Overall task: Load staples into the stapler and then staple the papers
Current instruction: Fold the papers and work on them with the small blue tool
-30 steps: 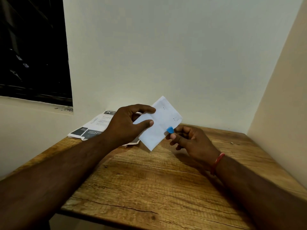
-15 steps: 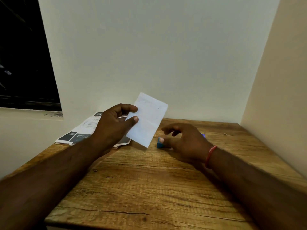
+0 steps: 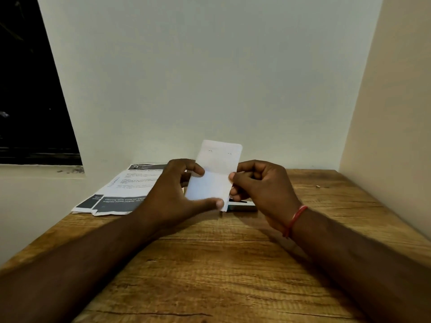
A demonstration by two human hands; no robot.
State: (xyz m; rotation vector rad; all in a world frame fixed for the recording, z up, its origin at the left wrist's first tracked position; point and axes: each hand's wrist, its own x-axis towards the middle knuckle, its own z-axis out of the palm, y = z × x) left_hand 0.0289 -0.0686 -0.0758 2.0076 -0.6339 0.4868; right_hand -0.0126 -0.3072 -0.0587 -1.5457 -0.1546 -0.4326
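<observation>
Left hand: your left hand [image 3: 172, 190] grasps the folded paper [image 3: 211, 183] from its left side. The fingers [image 3: 197, 170] curl over the upper left edge and the thumb [image 3: 218, 202] lies stretched along the bottom edge.

Right hand: your right hand [image 3: 258, 187] pinches the right edge of the folded paper. The thumb and forefinger meet at about mid-height, and the other fingers are curled into the palm.

Folded paper: it is held upright between both hands, above the table [image 3: 210, 276] and not resting on it. The top part rises clear of your fingers, in front of the wall [image 3: 210, 78].

Staples: two short dark marks [image 3: 210, 150] sit near the top edge of the paper, one to the left and one to the right. They are too small to confirm as staples.

Stapler: the stapler [image 3: 243, 208] lies flat on the table, just behind the lower right corner of the paper and under your right hand. Neither hand touches it. Only part of its low, dark body shows, so you cannot tell whether it is open or closed.

Printed sheets: the printed sheets [image 3: 121, 192] lie flat at the table's far left, partly hidden by your left hand.

Wrist: a red thread band [image 3: 295, 220] circles your right wrist.

Window: a dark window [image 3: 30, 89] fills the upper left.
</observation>
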